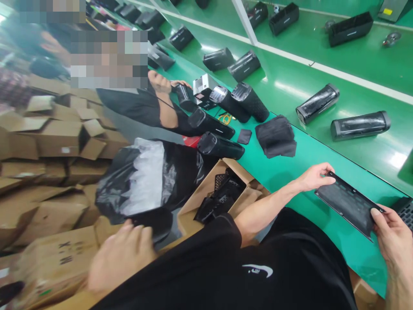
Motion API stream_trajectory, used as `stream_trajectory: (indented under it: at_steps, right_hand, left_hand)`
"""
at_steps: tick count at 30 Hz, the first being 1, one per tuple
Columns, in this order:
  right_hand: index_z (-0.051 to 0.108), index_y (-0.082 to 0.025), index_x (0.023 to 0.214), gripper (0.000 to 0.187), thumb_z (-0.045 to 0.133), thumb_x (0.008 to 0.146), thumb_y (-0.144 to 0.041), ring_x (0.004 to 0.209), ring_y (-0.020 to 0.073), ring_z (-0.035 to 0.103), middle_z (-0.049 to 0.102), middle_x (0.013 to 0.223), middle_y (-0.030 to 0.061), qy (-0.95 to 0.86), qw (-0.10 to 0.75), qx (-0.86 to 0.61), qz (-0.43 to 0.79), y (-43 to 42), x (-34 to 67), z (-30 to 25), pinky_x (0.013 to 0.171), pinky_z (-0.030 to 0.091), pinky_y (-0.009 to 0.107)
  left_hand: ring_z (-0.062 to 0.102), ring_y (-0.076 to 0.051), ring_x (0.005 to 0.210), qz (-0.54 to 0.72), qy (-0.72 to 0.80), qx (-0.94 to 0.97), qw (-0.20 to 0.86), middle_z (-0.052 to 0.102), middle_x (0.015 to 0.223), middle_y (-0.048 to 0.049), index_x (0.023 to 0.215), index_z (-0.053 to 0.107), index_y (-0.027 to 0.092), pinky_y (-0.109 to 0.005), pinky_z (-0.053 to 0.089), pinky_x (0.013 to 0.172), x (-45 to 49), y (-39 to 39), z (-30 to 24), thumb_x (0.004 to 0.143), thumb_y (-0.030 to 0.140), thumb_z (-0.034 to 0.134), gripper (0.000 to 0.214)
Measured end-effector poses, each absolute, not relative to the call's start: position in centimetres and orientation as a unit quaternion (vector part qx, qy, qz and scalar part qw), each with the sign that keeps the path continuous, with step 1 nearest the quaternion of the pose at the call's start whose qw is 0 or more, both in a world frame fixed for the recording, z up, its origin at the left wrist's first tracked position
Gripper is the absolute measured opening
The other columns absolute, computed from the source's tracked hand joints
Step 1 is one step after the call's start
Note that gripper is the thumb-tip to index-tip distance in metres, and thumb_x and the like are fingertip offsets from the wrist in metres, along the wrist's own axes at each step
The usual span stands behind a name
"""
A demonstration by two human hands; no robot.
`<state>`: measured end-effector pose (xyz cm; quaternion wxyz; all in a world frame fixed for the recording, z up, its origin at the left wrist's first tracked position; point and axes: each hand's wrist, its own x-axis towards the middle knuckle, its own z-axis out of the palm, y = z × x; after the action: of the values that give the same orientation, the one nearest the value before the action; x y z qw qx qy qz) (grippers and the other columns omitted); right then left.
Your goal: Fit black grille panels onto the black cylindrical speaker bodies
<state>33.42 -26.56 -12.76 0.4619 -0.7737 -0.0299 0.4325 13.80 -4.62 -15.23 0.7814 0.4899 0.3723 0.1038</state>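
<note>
My left hand [318,177] pinches the upper left corner of a thin black rectangular speaker grille panel [346,206]. My right hand [392,234] grips its lower right end, with the thumb on the face. The panel is held tilted above the green table [290,172], its hollow side with small clips along the edges facing me. Beyond my left hand lies a stack of black sheets [276,135] beside a smaller black stack [244,136]. A perforated black part [405,211] shows partly behind my right hand.
An open carton [190,215] of black plastic parts stands left of my arm. Several black speaker housings [222,146] line the table; more lie on the green conveyor [355,90]. A co-worker's hand [159,82] is at a housing; another person's blurred hand [124,258] is lower left, near cartons [58,133].
</note>
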Motion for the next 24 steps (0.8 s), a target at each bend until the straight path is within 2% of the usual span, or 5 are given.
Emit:
stream_trajectory:
  at_steps: [6,10,14,18,24]
  right_hand:
    - [0.078,-0.020,0.110,0.057,0.098,0.068,-0.054,0.067,0.0127,0.055,0.066,0.080,-0.0004,-0.019,0.480,-0.770,0.420,-26.9,33.3,-11.4,0.058,0.046,0.022]
    - [0.077,-0.020,0.105,0.056,0.099,0.066,-0.053,0.061,0.0111,0.050,0.063,0.075,-0.0016,-0.020,0.486,-0.775,0.404,-26.8,33.1,-11.1,0.052,0.040,0.021]
    - [0.077,-0.020,0.106,0.057,0.098,0.066,-0.055,0.063,0.0118,0.052,0.064,0.077,-0.0011,-0.029,0.475,-0.788,0.392,-26.8,33.1,-11.6,0.054,0.041,0.022]
    - [0.077,-0.019,0.107,0.056,0.095,0.071,-0.057,0.064,0.0136,0.053,0.067,0.082,0.0004,-0.047,0.463,-0.796,0.388,-27.1,33.1,-12.0,0.054,0.042,0.024]
    - [0.077,-0.020,0.107,0.062,0.096,0.066,-0.062,0.065,0.0134,0.052,0.064,0.077,-0.0010,-0.026,0.458,-0.794,0.398,-26.5,33.0,-11.3,0.058,0.043,0.025]
  left_hand:
    - [0.058,-0.011,0.083,0.135,0.370,0.497,0.773,0.064,0.087,0.0012,0.097,0.066,0.017,-0.026,0.044,0.083,13.9,-5.2,-14.0,0.081,0.036,0.082,0.030]
    - [0.059,-0.011,0.079,0.117,0.366,0.500,0.776,0.065,0.088,0.0006,0.102,0.066,0.017,-0.025,0.043,0.078,13.7,-5.4,-13.3,0.084,0.031,0.077,0.026]
    - [0.056,-0.010,0.075,0.108,0.369,0.494,0.780,0.064,0.089,0.0012,0.104,0.064,0.017,-0.024,0.042,0.074,13.7,-5.7,-12.9,0.083,0.029,0.072,0.025]
    - [0.058,-0.011,0.077,0.113,0.379,0.491,0.776,0.064,0.091,0.0006,0.103,0.064,0.018,-0.027,0.043,0.077,13.9,-6.0,-13.0,0.082,0.034,0.075,0.028]
    - [0.056,-0.008,0.074,0.113,0.378,0.478,0.785,0.064,0.091,0.0008,0.104,0.066,0.017,-0.024,0.043,0.075,14.0,-6.2,-13.2,0.081,0.034,0.080,0.032]
